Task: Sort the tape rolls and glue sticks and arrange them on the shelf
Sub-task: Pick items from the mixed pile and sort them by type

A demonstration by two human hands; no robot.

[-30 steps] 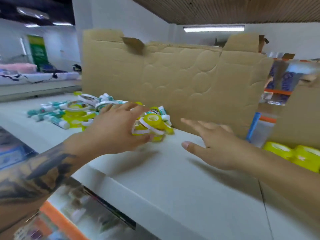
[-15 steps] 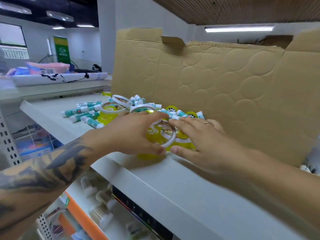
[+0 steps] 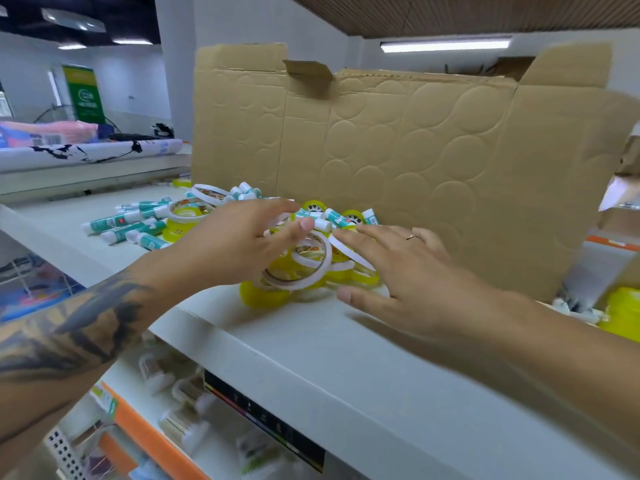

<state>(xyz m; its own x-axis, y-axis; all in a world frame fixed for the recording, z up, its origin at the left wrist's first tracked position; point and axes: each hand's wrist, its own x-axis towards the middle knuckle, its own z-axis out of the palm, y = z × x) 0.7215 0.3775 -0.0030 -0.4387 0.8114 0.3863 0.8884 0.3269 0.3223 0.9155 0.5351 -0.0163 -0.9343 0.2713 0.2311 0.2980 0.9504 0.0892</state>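
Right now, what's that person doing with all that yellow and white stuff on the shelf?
A person is sorting a jumbled pile of tape rolls and glue sticks on a white shelf, in front of a flattened cardboard box. The left hand and right hand reach into the pile from either side, fingers spread over the white and yellow rolls. Nothing looks lifted yet, and more glue sticks lie loose on the left.

Bright overhead light, blurred warped edges.
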